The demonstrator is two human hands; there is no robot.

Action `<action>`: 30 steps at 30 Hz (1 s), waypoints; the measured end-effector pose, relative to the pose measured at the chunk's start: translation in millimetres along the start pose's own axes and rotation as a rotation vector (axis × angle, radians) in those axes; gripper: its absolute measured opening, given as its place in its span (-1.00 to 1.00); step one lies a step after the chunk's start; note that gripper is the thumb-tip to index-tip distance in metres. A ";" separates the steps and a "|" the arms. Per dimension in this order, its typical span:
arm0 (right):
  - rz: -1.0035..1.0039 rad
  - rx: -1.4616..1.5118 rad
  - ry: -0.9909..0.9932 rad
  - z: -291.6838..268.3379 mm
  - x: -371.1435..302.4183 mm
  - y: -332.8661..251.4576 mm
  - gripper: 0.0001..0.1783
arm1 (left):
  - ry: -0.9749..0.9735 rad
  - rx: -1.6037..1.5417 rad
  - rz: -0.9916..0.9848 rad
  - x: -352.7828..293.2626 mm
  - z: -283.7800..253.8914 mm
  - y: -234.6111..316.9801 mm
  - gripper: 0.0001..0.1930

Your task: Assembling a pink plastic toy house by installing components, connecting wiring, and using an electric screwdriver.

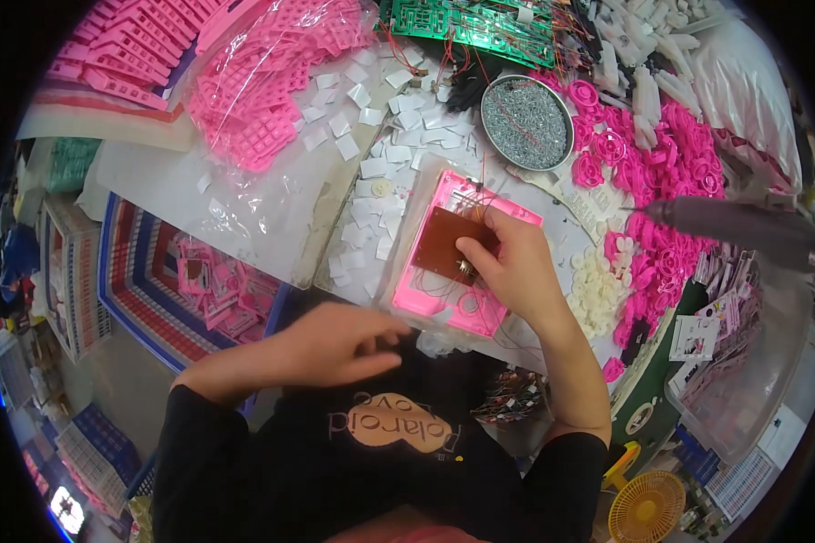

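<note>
Brown board (pixel 445 244) near pink casing's edge (pixel 411 274)

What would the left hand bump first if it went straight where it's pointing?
Probably the crumpled clear plastic by the pink case, though the left hand may be higher up.

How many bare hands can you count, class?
2: the left hand, at the lower left of the pink casing; the right hand, on the brown board.
</note>
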State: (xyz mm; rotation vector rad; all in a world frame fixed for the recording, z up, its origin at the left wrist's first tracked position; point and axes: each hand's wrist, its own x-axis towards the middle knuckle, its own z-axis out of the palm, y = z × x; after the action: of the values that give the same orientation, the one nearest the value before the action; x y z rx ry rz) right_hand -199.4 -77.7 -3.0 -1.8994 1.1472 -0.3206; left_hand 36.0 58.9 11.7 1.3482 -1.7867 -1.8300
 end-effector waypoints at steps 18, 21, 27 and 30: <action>-0.406 -0.700 0.178 30.4 -41.8 -8.6 -0.60 | 0.280 1.050 0.499 55.4 -20.1 -2.9 -0.42; -0.397 -0.725 0.119 25.3 -37.3 -14.6 -0.58 | 0.227 1.027 0.507 59.7 -24.9 1.1 -0.41; -0.375 -0.649 0.111 30.6 -39.4 -12.2 -0.49 | 0.174 1.070 0.529 59.4 -38.6 -1.5 -0.41; -0.387 -0.722 0.097 29.7 -36.5 -13.5 -0.48 | 0.163 1.073 0.534 60.2 -39.8 0.3 -0.41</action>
State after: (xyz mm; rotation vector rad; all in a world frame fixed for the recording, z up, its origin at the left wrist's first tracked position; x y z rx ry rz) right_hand -193.4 -29.1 -2.5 -2.7803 1.0271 -0.2210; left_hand 32.6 -10.8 -6.5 1.0131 -2.7851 -0.4219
